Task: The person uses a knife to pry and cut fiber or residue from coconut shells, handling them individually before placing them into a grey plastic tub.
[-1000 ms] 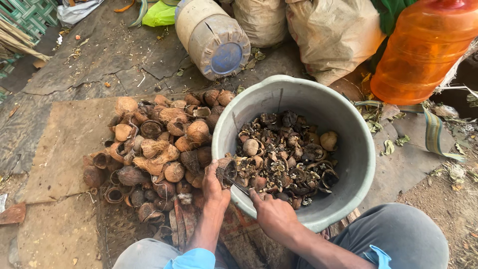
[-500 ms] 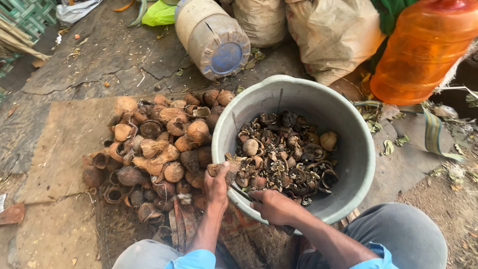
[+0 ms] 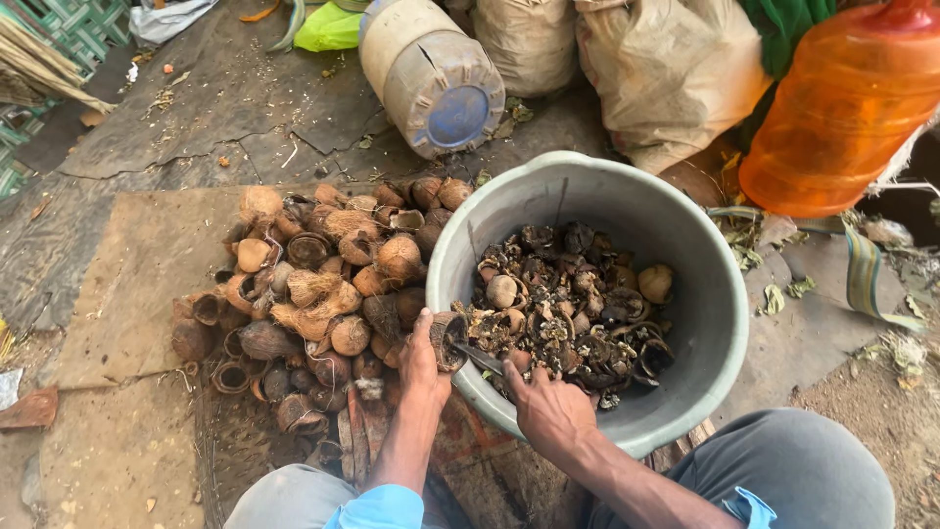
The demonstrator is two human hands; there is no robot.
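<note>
Your right hand (image 3: pixel 548 411) is sliding back toward the lower rim of the grey bucket (image 3: pixel 705 372), gripping a dark tool (image 3: pixel 480 359); your left hand (image 3: pixel 421 358) is holding a shell piece (image 3: pixel 448 338) at frame centre, beside the husk pile (image 3: pixel 313 294)

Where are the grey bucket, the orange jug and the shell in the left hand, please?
grey bucket (image 3: pixel 720 294): head view, right inner wall.
orange jug (image 3: pixel 842 118): head view, middle of body.
shell (image 3: pixel 447 338): head view, its rim.
left hand (image 3: pixel 421 362): head view, its back.
</note>
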